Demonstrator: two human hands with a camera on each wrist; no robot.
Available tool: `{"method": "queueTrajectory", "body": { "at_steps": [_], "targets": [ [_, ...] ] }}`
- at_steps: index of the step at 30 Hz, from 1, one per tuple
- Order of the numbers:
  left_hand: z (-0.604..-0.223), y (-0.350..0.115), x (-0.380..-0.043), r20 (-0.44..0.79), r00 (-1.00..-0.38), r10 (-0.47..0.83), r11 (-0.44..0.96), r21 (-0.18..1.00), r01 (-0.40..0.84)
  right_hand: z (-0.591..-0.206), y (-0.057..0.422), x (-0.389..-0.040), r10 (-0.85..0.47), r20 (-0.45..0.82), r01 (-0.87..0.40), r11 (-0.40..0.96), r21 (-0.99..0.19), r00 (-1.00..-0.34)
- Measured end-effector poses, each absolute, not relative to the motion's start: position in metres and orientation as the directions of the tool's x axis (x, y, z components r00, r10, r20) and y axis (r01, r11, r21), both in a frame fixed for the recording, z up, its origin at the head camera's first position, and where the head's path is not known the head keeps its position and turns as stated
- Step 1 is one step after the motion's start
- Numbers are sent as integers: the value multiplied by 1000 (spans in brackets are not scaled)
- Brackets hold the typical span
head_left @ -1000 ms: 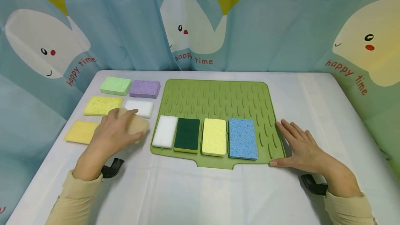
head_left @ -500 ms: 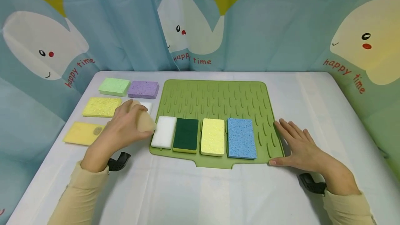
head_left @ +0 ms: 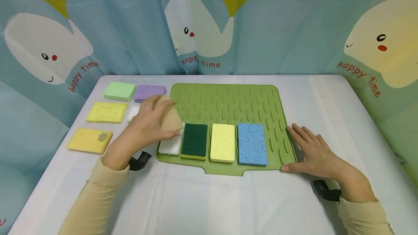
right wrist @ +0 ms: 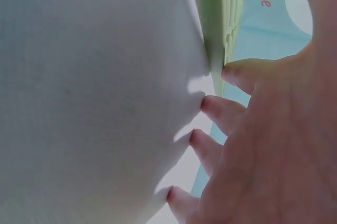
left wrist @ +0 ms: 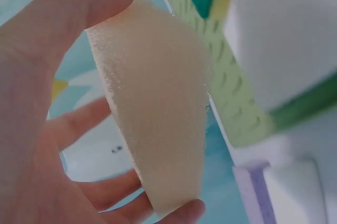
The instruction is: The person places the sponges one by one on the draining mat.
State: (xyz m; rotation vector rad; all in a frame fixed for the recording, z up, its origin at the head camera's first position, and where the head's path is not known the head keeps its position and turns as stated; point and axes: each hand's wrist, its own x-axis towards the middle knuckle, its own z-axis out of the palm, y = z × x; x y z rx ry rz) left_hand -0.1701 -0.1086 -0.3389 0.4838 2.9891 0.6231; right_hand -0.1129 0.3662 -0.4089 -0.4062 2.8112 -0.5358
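Note:
My left hand (head_left: 143, 124) pinches a beige sponge (head_left: 171, 117) between thumb and fingers, over the left side of a green ridged mat (head_left: 225, 100). In the left wrist view that sponge (left wrist: 158, 103) is a tapered block, thumb at one end and fingertips at the other. Below it in the head view, a white sponge (head_left: 169, 146) is partly covered. Beside this lie a dark green scouring sponge (head_left: 194, 140), a pale yellow sponge (head_left: 222, 142) and a blue sponge (head_left: 252, 143), all on the mat. My right hand (head_left: 316, 155) rests with spread fingers at the mat's right edge.
Left of the mat lie a light green sponge (head_left: 119, 90), a purple sponge (head_left: 147, 92), a yellow sponge (head_left: 107, 112), another yellow one with a grey spot, and a second white sponge (head_left: 133, 112), mostly hidden by my left hand. A whale-print curtain (head_left: 277, 28) hangs behind the table.
My left hand has carried the beige sponge rightward from the loose sponges to over the mat's left edge. The spotted yellow sponge is now uncovered. My right hand stays put.

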Motion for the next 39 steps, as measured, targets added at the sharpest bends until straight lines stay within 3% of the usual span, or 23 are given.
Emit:
{"method": "queueTrajectory", "body": {
  "at_steps": [19, 39],
  "targets": [
    [-333, -52, -182, 67, -863, 501, 800, 345, 492, -409, 369, -117, -305, -186, -221, 903, -370, -934],
    [-327, 23, -181, -6, -755, 655, 729, 266, 630, -412, 371, -115, -293, -172, -223, 914, -340, -940]
  ]
}}
